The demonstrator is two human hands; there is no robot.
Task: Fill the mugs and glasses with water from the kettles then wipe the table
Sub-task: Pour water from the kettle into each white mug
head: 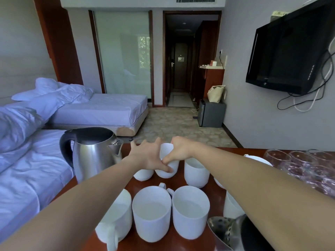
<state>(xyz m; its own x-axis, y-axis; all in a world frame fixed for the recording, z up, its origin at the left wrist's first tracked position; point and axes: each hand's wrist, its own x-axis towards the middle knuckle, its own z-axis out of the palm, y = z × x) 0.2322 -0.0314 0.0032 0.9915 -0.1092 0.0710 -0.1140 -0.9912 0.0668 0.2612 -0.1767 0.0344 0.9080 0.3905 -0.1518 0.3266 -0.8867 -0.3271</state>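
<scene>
The person reaches with both hands to the mug point(166, 151) just right of the steel kettle point(94, 153), in the back row. The right hand point(181, 151) curls over the mug's rim and far side with its thumb down the front, gripping it. The left hand point(145, 156) has its fingers spread wide and straight beyond the mug, only the thumb pressing the front wall; it probably steadies the mug while the right hand turns or shifts it into line for pouring.

The kettle's spout points toward this mug, handy for filling. Nearer mugs point(151, 212), right of and in front of the kettle, seem to hold water. Glasses point(299, 163) stand far right of it, and a second kettle point(230, 232) is at the table's point(143, 183) near edge. Wiping looks well off.
</scene>
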